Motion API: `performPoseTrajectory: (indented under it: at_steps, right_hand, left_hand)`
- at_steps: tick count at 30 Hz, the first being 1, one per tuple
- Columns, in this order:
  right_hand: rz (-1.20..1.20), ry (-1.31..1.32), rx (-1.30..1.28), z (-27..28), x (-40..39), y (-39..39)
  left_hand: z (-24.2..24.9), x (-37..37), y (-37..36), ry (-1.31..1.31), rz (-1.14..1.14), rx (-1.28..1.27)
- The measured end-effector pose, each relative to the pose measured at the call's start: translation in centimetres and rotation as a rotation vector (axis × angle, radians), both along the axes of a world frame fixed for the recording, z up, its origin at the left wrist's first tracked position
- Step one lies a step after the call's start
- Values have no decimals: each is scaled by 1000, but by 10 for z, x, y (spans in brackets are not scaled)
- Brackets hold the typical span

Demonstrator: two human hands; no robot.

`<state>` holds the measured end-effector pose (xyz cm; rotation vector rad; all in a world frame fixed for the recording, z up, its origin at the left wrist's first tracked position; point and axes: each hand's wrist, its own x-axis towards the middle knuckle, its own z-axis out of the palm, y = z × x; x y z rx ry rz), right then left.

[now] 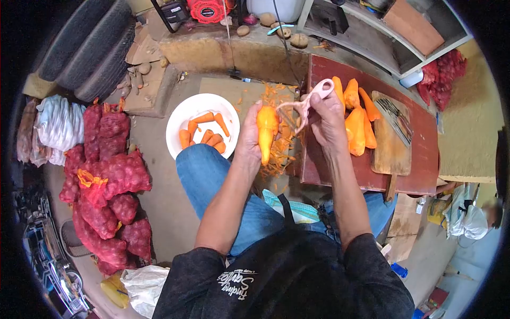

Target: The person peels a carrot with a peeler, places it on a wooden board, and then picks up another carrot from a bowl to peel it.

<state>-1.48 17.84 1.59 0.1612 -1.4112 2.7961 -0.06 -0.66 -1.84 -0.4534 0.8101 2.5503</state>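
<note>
My left hand (248, 137) is closed around a thick orange carrot (266, 130), which points its narrow end toward me. In my right hand (328, 116) is a pale pink peeler (304, 106), its blade end a little to the right of the carrot, apart from it. Below both hands, orange peelings (280, 159) lie scattered on the floor. To the left stands a white basin (174, 114) with several carrots (215, 139) in it. Several bright, smooth carrots (355, 130) rest on the red-brown tabletop (329, 173), just right of my right hand.
A wooden cutting board (393, 157) with knives (394, 121) on it lies on the tabletop. Red mesh sacks of onions (114, 178) are piled at left, below stacked tires (85, 48). A concrete ledge (202, 56) and a shelf (361, 40) run along the back.
</note>
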Motion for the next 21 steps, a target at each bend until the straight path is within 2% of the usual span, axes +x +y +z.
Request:
performPoseTrajectory:
  at_steps: [3,4,6,10,11,15,21]
  right_hand:
    - [188,-53,55,28,31,-18]
    - [233,-50,67,22,36,-23]
    - [248,-44,178,12,26,-23]
    - [171,-21,140,11,-10,-23]
    - [155,3,165,15,-12,-30]
    - [243,79,181,22,-11,-42]
    - [277,75,194,21,-6,-43]
  left_hand:
    - [3,-5,3,-95,74,40]
    - [6,-5,3,-76,20,77]
    - [12,-2,-1,-41,-90,145]
    - [-34,-25,7,6,113,106]
    - [-41,-28,3,19,76,165]
    - [12,-9,-4,13,129,164]
    - [7,-4,-7,82,34,219]
